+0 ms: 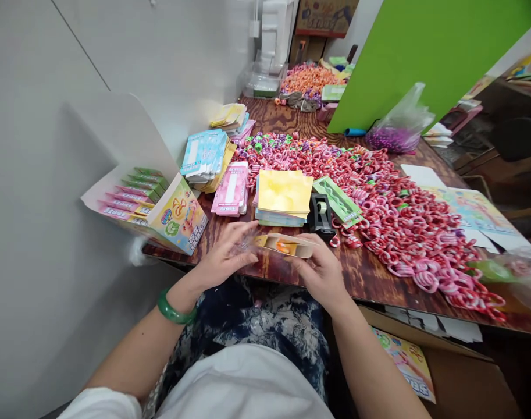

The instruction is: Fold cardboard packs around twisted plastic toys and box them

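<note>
The right hand [324,270] is gripping a small open-ended card packet [270,242] just in front of the yellow-topped card stack [285,195]; whether the blurred left hand [224,256] is gripping too, I cannot tell. Probably light and crushable, it is favouring gentle edge holds.

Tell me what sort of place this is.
Probably a packing workshop: a heap of striped rings lies on the table, packs stand in an open box, and the right hand holds a small package.

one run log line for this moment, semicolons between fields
right hand: holds packet, orange inside; left hand: at packet's left end; ahead: yellow-topped card stack; beside stack: black tape dispenser
</note>
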The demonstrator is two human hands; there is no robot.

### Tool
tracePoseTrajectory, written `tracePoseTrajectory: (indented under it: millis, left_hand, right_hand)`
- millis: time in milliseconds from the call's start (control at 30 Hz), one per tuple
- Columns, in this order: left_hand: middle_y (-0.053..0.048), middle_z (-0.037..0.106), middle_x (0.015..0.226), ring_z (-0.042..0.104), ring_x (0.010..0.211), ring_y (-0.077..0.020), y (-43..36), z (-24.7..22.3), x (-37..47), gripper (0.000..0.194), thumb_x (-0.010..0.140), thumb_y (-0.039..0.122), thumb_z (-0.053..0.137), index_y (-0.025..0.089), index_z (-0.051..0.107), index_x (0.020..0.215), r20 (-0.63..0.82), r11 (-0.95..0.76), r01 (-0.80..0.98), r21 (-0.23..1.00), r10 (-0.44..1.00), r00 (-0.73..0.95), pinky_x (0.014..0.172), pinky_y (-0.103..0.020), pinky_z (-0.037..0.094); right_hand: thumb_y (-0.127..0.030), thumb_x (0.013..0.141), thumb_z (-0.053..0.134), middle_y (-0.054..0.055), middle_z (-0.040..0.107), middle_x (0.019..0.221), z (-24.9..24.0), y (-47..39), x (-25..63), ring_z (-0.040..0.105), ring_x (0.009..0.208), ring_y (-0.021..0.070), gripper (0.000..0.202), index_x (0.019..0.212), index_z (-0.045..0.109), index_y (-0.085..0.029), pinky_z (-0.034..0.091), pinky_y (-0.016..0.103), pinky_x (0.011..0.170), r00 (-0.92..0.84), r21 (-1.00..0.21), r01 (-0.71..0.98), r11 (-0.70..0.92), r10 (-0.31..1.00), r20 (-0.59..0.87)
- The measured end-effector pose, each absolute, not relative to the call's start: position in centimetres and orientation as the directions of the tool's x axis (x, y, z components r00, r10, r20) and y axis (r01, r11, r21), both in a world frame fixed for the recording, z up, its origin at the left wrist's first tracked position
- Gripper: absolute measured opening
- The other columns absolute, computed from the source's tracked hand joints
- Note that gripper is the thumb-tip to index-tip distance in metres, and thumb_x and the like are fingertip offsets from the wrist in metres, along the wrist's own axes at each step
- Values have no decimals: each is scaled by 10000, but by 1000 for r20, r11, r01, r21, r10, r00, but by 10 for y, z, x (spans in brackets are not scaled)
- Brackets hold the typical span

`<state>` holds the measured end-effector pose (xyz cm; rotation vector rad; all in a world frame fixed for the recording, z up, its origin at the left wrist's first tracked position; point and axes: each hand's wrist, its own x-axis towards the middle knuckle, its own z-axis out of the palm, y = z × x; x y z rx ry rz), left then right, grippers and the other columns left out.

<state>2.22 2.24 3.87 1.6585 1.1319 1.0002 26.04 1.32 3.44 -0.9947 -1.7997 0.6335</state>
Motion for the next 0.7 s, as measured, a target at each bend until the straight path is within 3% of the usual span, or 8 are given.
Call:
tracePoseTrajectory:
  millis: [33, 100, 200, 267, 400, 533, 700]
  left_hand:
    - [-72, 575, 1328, 526, 1250, -235, 25, 39, 23, 491, 809, 330, 716, 283, 617, 1288, 175, -255, 225, 941, 930, 322, 1100, -372, 395]
    - [-78, 650, 1240, 574, 1196, -238, 30, 38, 27, 339, 853, 300, 658, 248, 680, 1187, 161, -224, 131, 966, 913, 375, 1070, -376, 425]
    - [-64, 729, 990, 670, 955, -216, 36, 34, 37, 253, 835, 313, 671, 203, 711, 1060, 81, -86, 1, 996, 947, 310, 882, -319, 531]
    - [-54, 732, 951, 674, 896, -198, 42, 31, 42, 262, 788, 307, 718, 185, 709, 1020, 63, -46, -69, 997, 964, 258, 836, -286, 534]
    - [-43, 719, 931, 669, 856, -167, 52, 22, 49, 249, 753, 271, 753, 179, 676, 971, 75, -54, -102, 993, 972, 224, 823, -262, 527]
    - [-34, 675, 1042, 666, 926, -157, 53, 10, 53, 381, 746, 229, 761, 231, 580, 1081, 191, -183, -76, 980, 975, 109, 859, -276, 529]
    - [-46, 673, 1043, 675, 860, -166, 57, 8, 47, 339, 705, 257, 798, 222, 652, 1010, 195, -196, -7, 981, 973, 125, 831, -293, 538]
  right_hand:
    - [-301, 898, 628, 67, 668, 1013, 32, 15, 257, 617, 976, 220, 179, 1060, 683, -250, 511, 374, 861, -244, -785, 343, 516, 856, 456]
    - [-304, 900, 620, 62, 675, 1006, 24, 16, 250, 629, 930, 203, 191, 1077, 651, -242, 522, 349, 814, -220, -833, 314, 455, 889, 402]
    - [-292, 873, 642, 44, 664, 976, 12, 15, 239, 622, 783, 161, 310, 1166, 552, -250, 524, 295, 681, -4, -890, 201, 410, 909, 418]
    - [-282, 859, 654, 27, 643, 920, 5, 15, 234, 593, 712, 143, 312, 1149, 543, -256, 507, 278, 633, 107, -880, 159, 448, 878, 466]
    - [-254, 890, 614, 23, 614, 886, -5, 24, 236, 567, 726, 144, 233, 1123, 608, -256, 489, 287, 653, 96, -854, 171, 492, 854, 511]
    - [-267, 892, 608, 50, 623, 943, -4, 34, 243, 558, 734, 150, 220, 1104, 661, -241, 482, 305, 656, 52, -871, 165, 463, 878, 476]
    - [-281, 850, 657, 58, 642, 922, 7, 39, 249, 560, 731, 160, 144, 976, 695, -225, 477, 306, 629, 22, -898, 113, 426, 902, 431]
